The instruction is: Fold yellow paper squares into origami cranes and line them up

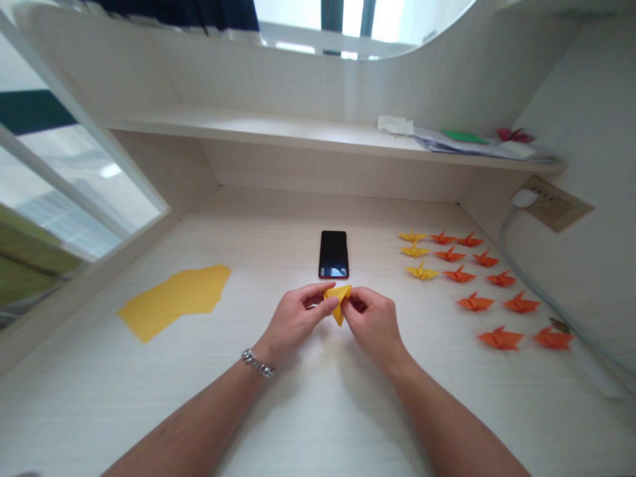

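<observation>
Between my two hands is a small piece of folded yellow origami paper (340,296), held above the desk with a point hanging downward. My left hand (303,313) pinches its left side, thumb in front and fingers behind. On the other side, my right hand (371,321) grips the paper's right edge between thumb and fingers. Just beyond the hands lies a black smartphone (334,254). Yellow paper cranes (422,271) and orange paper cranes (460,274) stand in rows to the right. Some of my fingertips are hidden behind the paper.
Fanned yellow paper sheets (173,298) lie on the desk (268,232) at left. A shelf (278,129) at the back carries papers (432,140) and a green sheet (464,137). A grey cable (521,271) runs from the wall socket (556,207) down the right side.
</observation>
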Demonstrator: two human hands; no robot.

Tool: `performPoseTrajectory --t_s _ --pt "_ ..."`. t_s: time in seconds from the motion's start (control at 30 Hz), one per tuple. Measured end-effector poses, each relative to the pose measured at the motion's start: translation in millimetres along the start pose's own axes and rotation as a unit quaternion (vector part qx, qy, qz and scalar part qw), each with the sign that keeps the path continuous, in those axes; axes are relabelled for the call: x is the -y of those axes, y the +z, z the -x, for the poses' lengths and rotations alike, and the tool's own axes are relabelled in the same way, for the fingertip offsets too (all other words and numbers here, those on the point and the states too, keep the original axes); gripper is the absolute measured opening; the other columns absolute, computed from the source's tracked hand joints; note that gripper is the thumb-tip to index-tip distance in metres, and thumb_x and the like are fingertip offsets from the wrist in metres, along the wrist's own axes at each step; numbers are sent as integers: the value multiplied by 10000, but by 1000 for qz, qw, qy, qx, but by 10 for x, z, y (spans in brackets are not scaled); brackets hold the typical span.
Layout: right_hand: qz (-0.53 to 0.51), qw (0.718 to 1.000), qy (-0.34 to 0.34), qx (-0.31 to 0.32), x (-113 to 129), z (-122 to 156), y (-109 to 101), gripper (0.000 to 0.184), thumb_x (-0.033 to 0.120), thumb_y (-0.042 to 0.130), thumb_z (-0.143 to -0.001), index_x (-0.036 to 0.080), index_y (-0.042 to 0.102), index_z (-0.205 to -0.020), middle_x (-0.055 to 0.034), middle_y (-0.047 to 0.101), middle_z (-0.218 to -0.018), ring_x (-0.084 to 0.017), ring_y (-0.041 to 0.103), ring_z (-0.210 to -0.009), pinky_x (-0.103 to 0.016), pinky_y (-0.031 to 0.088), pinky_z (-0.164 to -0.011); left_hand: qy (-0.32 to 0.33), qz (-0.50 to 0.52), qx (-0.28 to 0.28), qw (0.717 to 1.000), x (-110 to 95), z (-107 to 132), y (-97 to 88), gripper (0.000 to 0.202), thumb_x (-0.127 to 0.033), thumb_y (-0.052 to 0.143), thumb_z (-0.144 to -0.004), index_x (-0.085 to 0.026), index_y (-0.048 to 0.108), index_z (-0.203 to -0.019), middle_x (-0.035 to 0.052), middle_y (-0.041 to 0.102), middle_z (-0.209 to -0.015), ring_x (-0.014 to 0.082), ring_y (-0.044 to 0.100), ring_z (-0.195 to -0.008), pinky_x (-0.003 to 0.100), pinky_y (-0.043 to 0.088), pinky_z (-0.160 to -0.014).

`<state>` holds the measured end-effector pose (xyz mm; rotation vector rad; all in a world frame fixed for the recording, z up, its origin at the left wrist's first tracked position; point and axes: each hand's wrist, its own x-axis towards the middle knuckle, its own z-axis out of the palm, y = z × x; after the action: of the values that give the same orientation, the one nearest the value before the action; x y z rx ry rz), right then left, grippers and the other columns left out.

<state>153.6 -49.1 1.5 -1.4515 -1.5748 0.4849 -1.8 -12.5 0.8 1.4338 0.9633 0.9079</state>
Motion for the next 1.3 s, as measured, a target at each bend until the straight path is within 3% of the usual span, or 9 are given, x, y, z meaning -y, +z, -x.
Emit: performPoseTrajectory --t_s 0.17,0.33,0.53,0.63,0.73,0.83,0.9,1.1,1.3 --pt "-38 999 36 16 -18 -17 6 127 179 574 -780 211 692 -814 0 695 -747 -148 627 -658 -237 463 -621 14 -27 29 999 -46 40 28 659 -264 770 -647 -135 537 -1250 132 598 -1198 228 626 -991 345 537 -841" --pt "-46 998 29 7 -14 -19 23 134 160 574 -763 207 694 -797 -4 700 -739 -153 632 -646 -253 484 -636 51 -96 15 994 -23 48 28 429 -172 579 -787 -154 569 -1216 108 580 -1230 201 601 -1031 314 517 -863" --pt "-147 986 58 45 -46 -9 93 168 206 611 -753 193 725 -877 -54 721 -846 -188 662 -739 -306 522 -725 58 -178 -38 982 32 32 -2 335 -143 495 -807 -171 649 -1104 77 653 -1142 205 598 -1046 326 466 -931" --pt "-266 951 119 101 -78 -46 104 199 257 662 -727 169 731 -891 -74 724 -841 -198 664 -749 -322 526 -725 36 -173 -39 983 37 16 -27 311 -205 531 -807 -159 661 -1086 85 675 -1103 214 626 -987 321 493 -874" --pt "-384 891 202 130 -96 -89 87 230 329 674 -726 142 735 -846 -76 714 -758 -172 646 -684 -299 516 -668 13 -146 -35 989 34 -2 -48 316 -253 545 -809 -143 669 -1078 95 687 -1082 222 642 -958 323 505 -849" --pt "-447 844 264 136 -95 -107 64 253 344 729 -677 133 731 -815 -64 701 -723 -140 624 -638 -267 499 -631 -6 -111 -21 994 32 -12 -53 330 -260 567 -793 -132 672 -1078 106 693 -1078 232 652 -946 324 518 -822" --pt "-462 831 277 139 -92 -105 57 265 324 778 -621 142 727 -807 -51 699 -737 -124 615 -630 -254 493 -629 -9 -96 -12 995 29 -13 -49 330 -253 584 -778 -136 680 -1071 109 694 -1080 237 652 -952 325 521 -814" --pt "-463 833 260 154 -140 -87 83 290 295 811 -579 171 730 -828 -38 707 -788 -140 632 -684 -274 502 -673 -1 -57 25 998 -16 -3 -32 317 -242 602 -749 -147 704 -1034 104 713 -1029 254 649 -957 332 525 -801" --pt "-369 896 209 133 -195 -90 112 296 281 789 -593 146 743 -852 -79 727 -807 -191 655 -710 -345 518 -727 -2 -56 50 997 -49 19 -19 343 -226 570 -754 -150 695 -1065 78 716 -1026 239 655 -927 320 523 -796"
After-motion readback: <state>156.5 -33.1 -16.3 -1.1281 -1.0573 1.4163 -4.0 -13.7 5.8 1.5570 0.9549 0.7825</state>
